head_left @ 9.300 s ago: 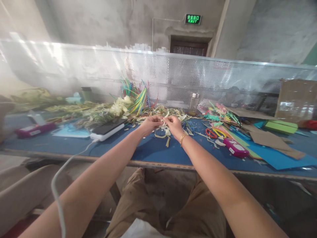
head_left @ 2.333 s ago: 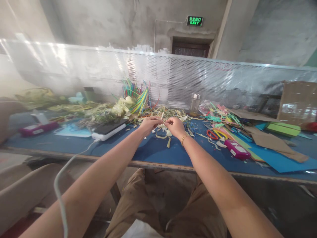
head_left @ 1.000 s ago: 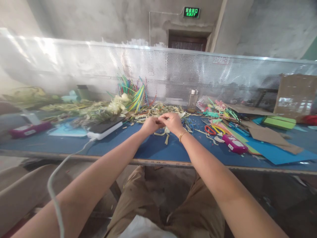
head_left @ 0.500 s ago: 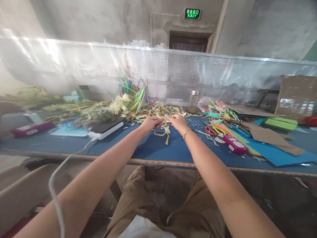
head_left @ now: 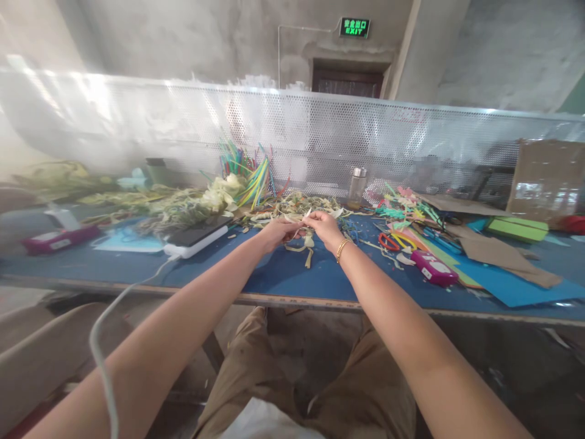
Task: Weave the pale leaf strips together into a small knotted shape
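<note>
My left hand (head_left: 276,232) and my right hand (head_left: 326,227) meet over the blue table top (head_left: 292,277), fingers pinched together on a thin pale paper strip (head_left: 305,217) held between them. A gold bracelet (head_left: 341,249) circles my right wrist. Loose pale strips (head_left: 301,245) lie on the table right under the hands. Just beyond them spreads a heap of cut strips (head_left: 297,204).
A white device with a cable (head_left: 194,238) lies to the left. Coloured sticks (head_left: 249,171) and pale paper flowers (head_left: 223,190) stand behind it. A glass jar (head_left: 358,186), scissors (head_left: 395,245), a magenta box (head_left: 434,271) and coloured sheets (head_left: 512,286) lie right. A perforated metal screen (head_left: 320,140) backs the table.
Half a second ago my hands reached flat toward the strip heap; now they have drawn back slightly and pinch a pale strip between them.
</note>
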Available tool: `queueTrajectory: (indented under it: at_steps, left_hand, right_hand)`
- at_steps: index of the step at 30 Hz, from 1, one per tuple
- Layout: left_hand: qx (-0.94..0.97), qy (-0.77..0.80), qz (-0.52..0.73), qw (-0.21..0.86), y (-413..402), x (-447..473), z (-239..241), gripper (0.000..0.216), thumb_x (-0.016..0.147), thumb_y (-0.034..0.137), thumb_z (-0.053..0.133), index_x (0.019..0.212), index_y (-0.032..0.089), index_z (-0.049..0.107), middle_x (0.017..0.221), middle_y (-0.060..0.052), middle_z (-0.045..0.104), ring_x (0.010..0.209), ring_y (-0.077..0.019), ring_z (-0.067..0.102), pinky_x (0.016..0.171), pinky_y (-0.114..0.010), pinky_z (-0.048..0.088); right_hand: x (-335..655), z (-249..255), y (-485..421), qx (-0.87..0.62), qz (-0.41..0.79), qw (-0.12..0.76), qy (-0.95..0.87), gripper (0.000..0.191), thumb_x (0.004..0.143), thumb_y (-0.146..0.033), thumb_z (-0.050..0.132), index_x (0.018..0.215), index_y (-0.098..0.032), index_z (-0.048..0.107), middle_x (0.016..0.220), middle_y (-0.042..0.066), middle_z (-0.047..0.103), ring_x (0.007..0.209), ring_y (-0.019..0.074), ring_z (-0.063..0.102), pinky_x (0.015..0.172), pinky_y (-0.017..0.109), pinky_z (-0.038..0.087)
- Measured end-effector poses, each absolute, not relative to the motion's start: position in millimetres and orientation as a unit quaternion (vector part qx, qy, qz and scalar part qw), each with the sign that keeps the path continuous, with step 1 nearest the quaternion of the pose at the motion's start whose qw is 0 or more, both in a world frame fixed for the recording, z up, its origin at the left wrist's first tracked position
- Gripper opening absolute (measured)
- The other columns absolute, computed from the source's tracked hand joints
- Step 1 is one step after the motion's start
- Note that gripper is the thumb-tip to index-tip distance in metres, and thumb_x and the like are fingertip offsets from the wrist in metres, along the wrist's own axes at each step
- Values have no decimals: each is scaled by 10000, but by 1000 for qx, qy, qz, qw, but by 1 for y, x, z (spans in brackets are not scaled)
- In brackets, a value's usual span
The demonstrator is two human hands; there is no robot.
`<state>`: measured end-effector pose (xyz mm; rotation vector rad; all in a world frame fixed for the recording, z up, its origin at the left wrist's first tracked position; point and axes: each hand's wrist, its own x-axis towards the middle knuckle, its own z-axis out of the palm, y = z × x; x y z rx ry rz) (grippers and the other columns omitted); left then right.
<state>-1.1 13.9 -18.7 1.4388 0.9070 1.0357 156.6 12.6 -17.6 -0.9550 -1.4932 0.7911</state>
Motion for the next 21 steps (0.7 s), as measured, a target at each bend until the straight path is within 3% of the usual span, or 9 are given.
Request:
queueTrajectory:
  at_steps: [10,21]
  left_hand:
    - [595,407,416,554,12,-1,-14,275,570,330,778,726,125,683,695,-81,677,541,-105,532,436,-206,293]
    - [583,344,447,585,9,-1,-13,230,616,306,745,735,118,687,715,-80,682,606,-114,571,549,-231,417]
  right_hand:
    - [156,-21,17,-420,308,578,-628,310,603,-468,679,596,-169,599,554,-39,541,529,84,439,546,224,348]
    - [165,-19,20,-419,309,586,-621,369,608,-534,657,599,-180,553,556,-46,492,545,88,413,562,226,346]
